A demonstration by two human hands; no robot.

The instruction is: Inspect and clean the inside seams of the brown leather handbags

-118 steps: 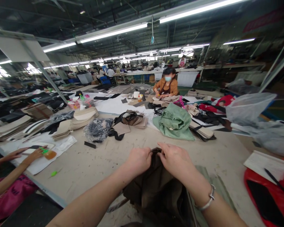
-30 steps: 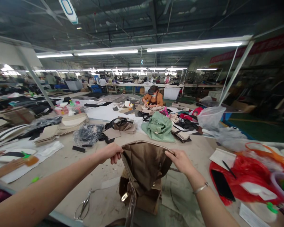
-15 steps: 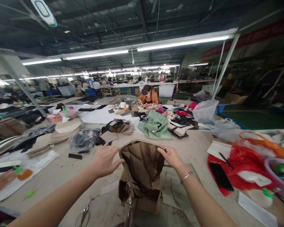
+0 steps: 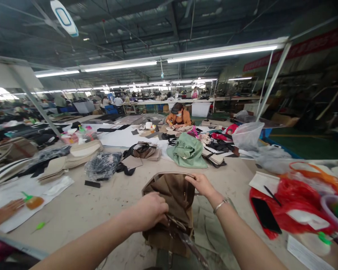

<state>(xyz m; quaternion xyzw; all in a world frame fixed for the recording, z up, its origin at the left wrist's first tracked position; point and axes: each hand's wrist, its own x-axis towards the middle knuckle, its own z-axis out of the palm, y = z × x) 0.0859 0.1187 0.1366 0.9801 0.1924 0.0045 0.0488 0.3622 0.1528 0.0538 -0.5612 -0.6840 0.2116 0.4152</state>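
Note:
A brown bag [image 4: 169, 187] stands mouth-up on the table in front of me, its lining and a zipper [image 4: 184, 194] showing inside. My right hand [image 4: 201, 184] pinches the far right part of its rim between thumb and fingers. Curled at the bag's left near side, my left hand [image 4: 152, 212] is closed on its edge, with the fingertips partly hidden. A dark strap [image 4: 190, 243] hangs down the near side, past my left hand. Under the bag and to its right lies greenish, creased material [image 4: 208, 228].
At left, another person's hand [image 4: 7, 213] lies by a glue bottle [image 4: 35, 202]. A green bundle [image 4: 187, 150] and plastic-wrapped pieces [image 4: 103, 167] sit beyond the bag. Right are a phone [image 4: 266, 215], red plastic [image 4: 295, 195] and a purple basin [image 4: 328, 206]. Opposite, a person [image 4: 180, 116] works.
My left hand has moved right and toward me, from open beside the far left rim to closed at the bag's near side. The strap has swung right. My right hand keeps its hold.

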